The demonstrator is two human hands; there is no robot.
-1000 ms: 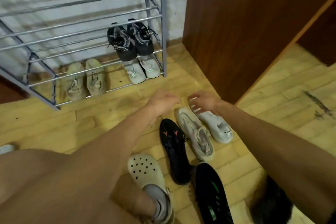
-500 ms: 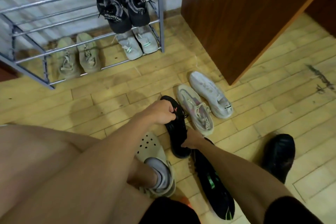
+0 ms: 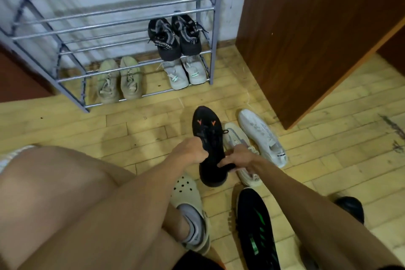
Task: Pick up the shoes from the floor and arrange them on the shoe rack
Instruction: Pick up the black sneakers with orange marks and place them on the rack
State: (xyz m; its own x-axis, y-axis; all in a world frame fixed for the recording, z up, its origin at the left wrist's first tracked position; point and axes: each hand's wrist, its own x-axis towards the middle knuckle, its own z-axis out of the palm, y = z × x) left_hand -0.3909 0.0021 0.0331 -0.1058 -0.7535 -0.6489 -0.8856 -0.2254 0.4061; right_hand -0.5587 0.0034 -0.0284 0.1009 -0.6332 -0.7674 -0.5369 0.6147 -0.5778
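— Where is the black shoe [image 3: 207,129] seen?
— It is held in front of the rack [image 3: 135,9], toe pointed far, toward it.
— How is it held?
— The left grip [image 3: 190,152] is curled round its left edge; the right grip [image 3: 238,159] is closed on its right side, near the heel.
— What is set on the rack?
— A black pair [image 3: 173,37] at the right; below it a grey pair [image 3: 184,71], with a beige pair [image 3: 119,79] to the left.
— What is found on the floor [image 3: 142,129]?
— A grey shoe [image 3: 235,136] and a white shoe [image 3: 263,136] just right of the held one; a black-green shoe [image 3: 256,230] nearer.
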